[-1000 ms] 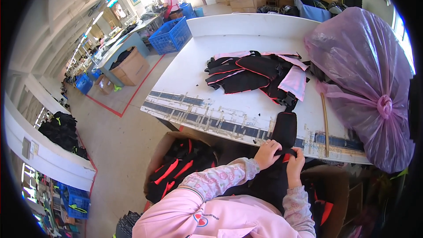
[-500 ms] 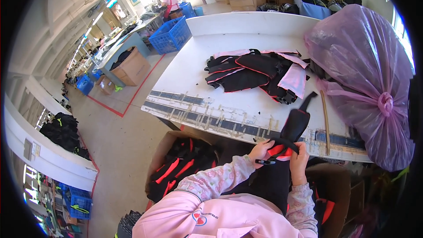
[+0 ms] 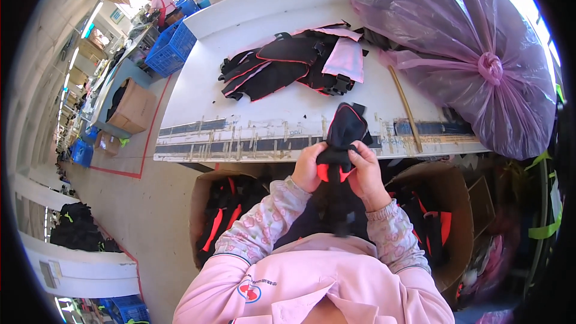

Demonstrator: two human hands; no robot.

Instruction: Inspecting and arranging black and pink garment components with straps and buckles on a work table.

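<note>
Between my two hands, at the table's front edge, is a black padded strap piece (image 3: 346, 125) with red-orange edging. My left hand (image 3: 309, 167) is closed on its left side and my right hand (image 3: 367, 171) grips the right side, thumb on top. A bright red-orange patch shows between the hands, and a dark strap end hangs down below them. Further back on the white table (image 3: 204, 93) lies a pile of similar black pieces (image 3: 288, 63) with red edging and pink backing, some with black buckles.
A large tied purple plastic bag (image 3: 456, 42) fills the table's right side, with a thin wooden stick (image 3: 406, 108) beside it. Below the table edge stand a left carton (image 3: 198, 204) and a right carton (image 3: 459, 198) of black and red pieces. A person (image 3: 162, 6) works far left.
My hands have come closer to my body's middle with the strap piece, which is now more upright and folded between them. The view has shifted, so the table appears further left and higher.
</note>
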